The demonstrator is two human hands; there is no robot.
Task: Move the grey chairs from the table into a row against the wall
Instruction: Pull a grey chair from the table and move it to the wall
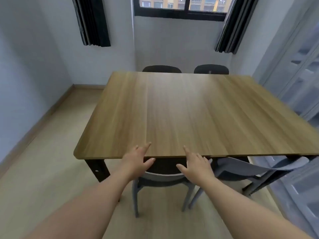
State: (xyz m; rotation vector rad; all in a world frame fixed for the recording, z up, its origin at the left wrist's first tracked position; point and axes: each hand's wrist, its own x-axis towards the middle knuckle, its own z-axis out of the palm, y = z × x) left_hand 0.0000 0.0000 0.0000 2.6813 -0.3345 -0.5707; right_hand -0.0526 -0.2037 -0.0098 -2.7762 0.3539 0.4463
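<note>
A wooden table [189,109] with black legs fills the middle of the head view. A grey chair [164,178] is tucked under its near edge, right below my hands. My left hand [138,159] and my right hand [195,164] hover open, fingers spread, just above that chair's backrest, holding nothing. A second grey chair [245,171] stands to the right under the near edge. Two more grey chair backs, one on the left [162,69] and one on the right [211,69], show above the far edge.
A pale wall [25,75] runs along the left with bare wooden floor [51,144] beside it. A window with dark curtains [91,21] is at the back. Glass-fronted panels [300,75] line the right side close to the table.
</note>
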